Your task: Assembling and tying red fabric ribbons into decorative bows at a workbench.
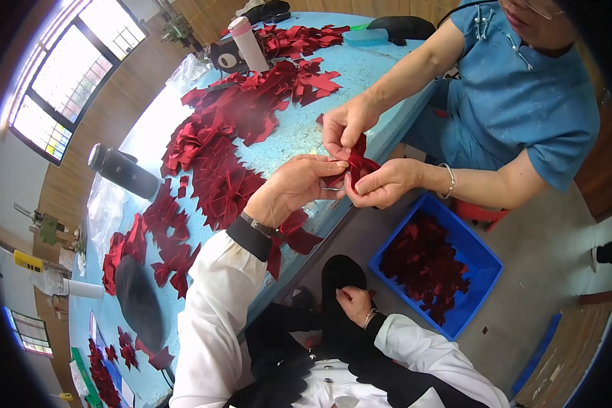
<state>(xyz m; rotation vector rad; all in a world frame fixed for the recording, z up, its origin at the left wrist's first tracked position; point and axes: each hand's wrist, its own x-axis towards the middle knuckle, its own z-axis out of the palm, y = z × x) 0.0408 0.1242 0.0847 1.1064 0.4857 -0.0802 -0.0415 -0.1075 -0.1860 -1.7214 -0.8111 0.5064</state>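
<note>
My left hand reaches over the table's edge, its thumb and fingers closed on the side of a dark red fabric bow. Something thin and metallic shows at my fingertips, too small to name. Two hands of a co-worker also hold the bow, one from above and one from the right. My right hand lies on my black-clad knee with nothing visible in it; its fingers are loosely spread.
Heaps of red fabric bows cover the blue table. A dark flask, a pale tumbler and a black oval pad are there too. A blue bin of red pieces sits on the floor, beside the seated co-worker.
</note>
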